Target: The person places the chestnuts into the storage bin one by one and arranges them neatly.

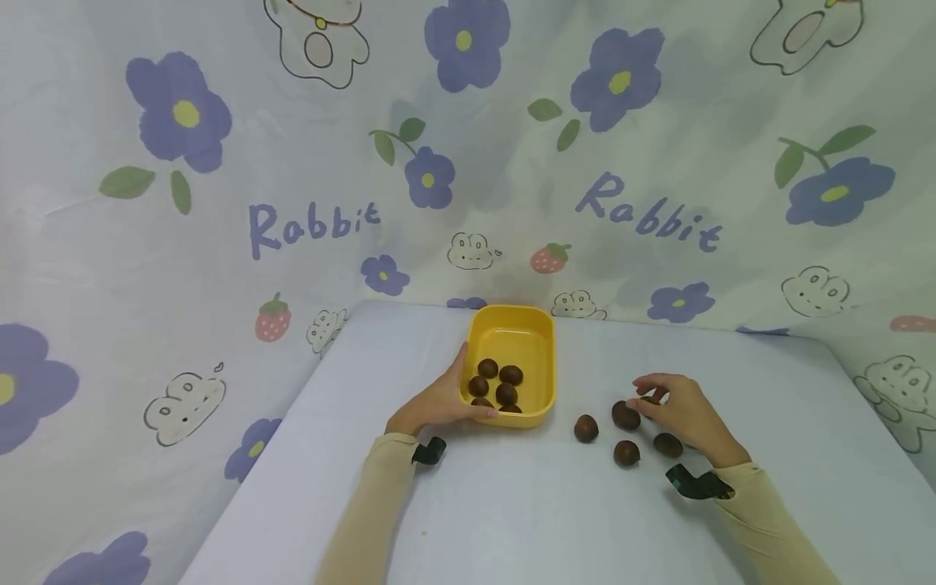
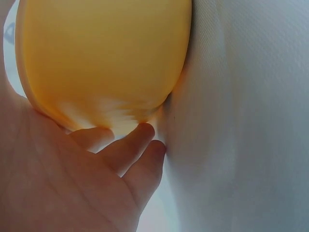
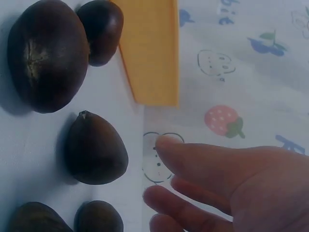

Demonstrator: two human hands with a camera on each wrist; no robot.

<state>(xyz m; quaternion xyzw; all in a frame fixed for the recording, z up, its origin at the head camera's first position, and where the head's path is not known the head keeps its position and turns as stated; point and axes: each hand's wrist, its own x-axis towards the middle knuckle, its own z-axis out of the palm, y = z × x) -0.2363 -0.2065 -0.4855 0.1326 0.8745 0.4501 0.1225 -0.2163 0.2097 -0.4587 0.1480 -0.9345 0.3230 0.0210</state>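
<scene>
A yellow rectangular container [image 1: 543, 366] stands on the white table, several brown chestnuts [image 1: 511, 374] gathered in its near half. My left hand [image 1: 441, 400] grips it at the near left corner, thumb at the near rim and fingers along the left side. In the left wrist view its fingertips [image 2: 146, 129] rest right at the yellow wall. To the right of the container lie several loose chestnuts [image 1: 586, 428]. Over these is my right hand [image 1: 683, 412], thumb and fingers apart; in the right wrist view nothing sits between them, and a chestnut [image 3: 99, 149] lies just beyond the fingertips.
The white tabletop [image 1: 497, 504] extends around the container and the chestnuts. Behind it hangs a patterned cloth [image 1: 497, 179] with flowers and rabbits, which also runs along the left and right sides. A small black device [image 1: 698, 483] is strapped to the right wrist, another [image 1: 429, 451] to the left.
</scene>
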